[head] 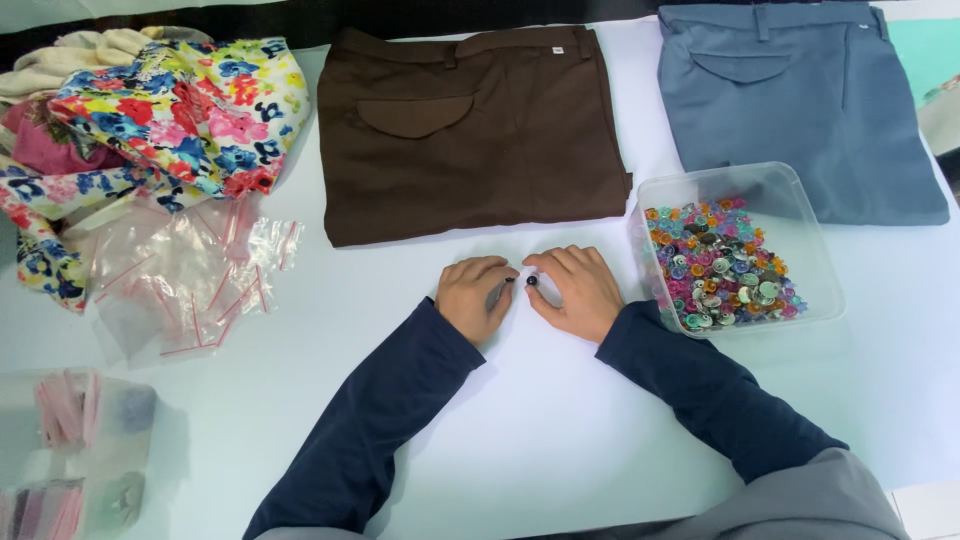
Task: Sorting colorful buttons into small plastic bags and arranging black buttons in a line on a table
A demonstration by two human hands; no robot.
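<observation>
On the white worktop (560,440), brown trousers (470,130) lie folded at the far edge, with a clear tub of coloured buttons (735,250) toward the right edge. In front of the trousers the left hand (475,297) and right hand (572,290) rest knuckles up, fingertips almost meeting. Both are curled, each pinching a small dark button piece (531,281) in the gap between them, equally near either hand.

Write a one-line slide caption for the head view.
Two hands, left hand and right hand, pinch small dark buttons on a white table, between brown trousers and a tub of coloured buttons.
</observation>
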